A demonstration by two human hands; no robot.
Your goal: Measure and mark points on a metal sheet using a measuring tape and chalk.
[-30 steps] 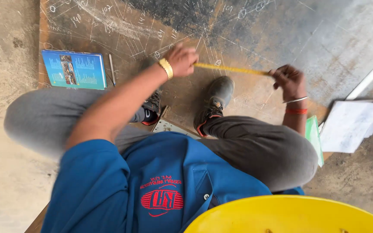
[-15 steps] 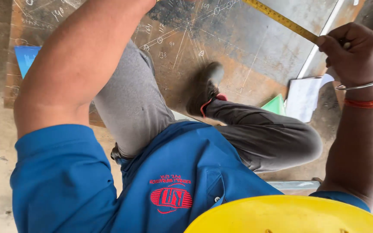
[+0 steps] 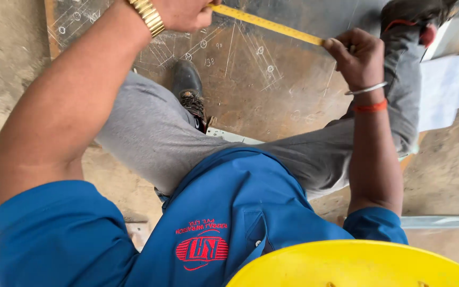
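Left hand point(image 3: 184, 13) and right hand point(image 3: 358, 56) each pinch an end of the yellow tape point(image 3: 266, 24), stretched over the chalk-marked steel plate point(image 3: 272, 101) on a concrete floor point(image 3: 6, 64).

I am reaching my left arm forward and up, forearm bare, with the left hand point(image 3: 184, 13) curling its fingers closed at the top edge of view. My right arm is stretching straight ahead, and the right hand point(image 3: 358, 56) is pinching thumb against fingers, knuckles facing up.
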